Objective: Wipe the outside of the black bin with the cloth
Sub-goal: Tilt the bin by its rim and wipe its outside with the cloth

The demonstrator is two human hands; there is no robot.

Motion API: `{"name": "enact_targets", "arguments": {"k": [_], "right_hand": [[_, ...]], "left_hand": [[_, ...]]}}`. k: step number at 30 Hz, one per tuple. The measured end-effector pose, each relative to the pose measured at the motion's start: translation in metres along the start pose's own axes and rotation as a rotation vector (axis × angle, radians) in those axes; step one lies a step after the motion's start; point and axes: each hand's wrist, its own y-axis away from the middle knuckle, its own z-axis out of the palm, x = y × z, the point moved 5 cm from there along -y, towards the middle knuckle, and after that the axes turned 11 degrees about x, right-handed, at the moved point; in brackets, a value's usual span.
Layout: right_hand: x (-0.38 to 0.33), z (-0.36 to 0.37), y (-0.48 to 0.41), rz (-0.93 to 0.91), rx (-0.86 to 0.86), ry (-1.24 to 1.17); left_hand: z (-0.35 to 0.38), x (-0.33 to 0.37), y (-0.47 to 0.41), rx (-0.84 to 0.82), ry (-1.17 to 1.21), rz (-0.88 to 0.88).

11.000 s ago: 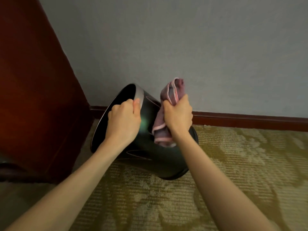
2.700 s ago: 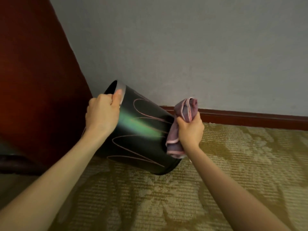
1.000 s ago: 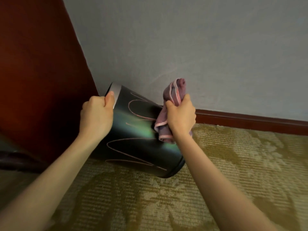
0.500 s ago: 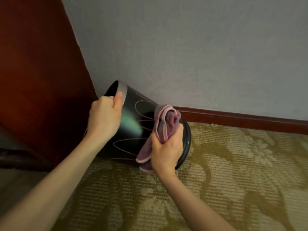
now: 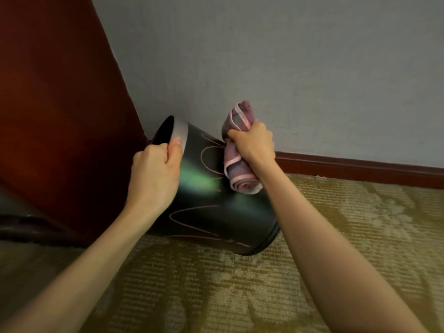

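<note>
The black bin (image 5: 216,212) is tipped on its side, its mouth to the upper left and its base to the lower right, low over the carpet. Pink scribbled lines run across its glossy wall. My left hand (image 5: 155,179) grips the silver rim, thumb on the outside. My right hand (image 5: 253,144) is closed around a bunched pink cloth (image 5: 236,164), which presses on the upper part of the bin's side, near the wall. The far side of the bin is hidden.
A dark red wooden panel (image 5: 55,104) stands close on the left, next to the bin's mouth. A grey wall (image 5: 288,68) with a reddish skirting board (image 5: 360,169) runs behind. Patterned olive carpet (image 5: 240,284) covers the floor.
My right hand has swept the cloth from low near the bin's base up to its upper side by the wall. My left hand has kept its grip on the rim.
</note>
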Motion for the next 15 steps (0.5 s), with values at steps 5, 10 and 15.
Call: {"name": "enact_targets", "arguments": {"k": [5, 10, 15], "right_hand": [[-0.008, 0.020, -0.022, 0.008, -0.114, 0.058], [-0.001, 0.009, -0.016, -0.054, -0.055, 0.039], [0.015, -0.020, 0.006, -0.056, 0.072, -0.061]], "left_hand": [[-0.002, -0.010, 0.001, -0.004, 0.012, -0.020], [0.002, 0.001, 0.001, 0.007, 0.003, 0.022], [0.010, 0.017, -0.001, -0.013, -0.026, 0.094]]}}
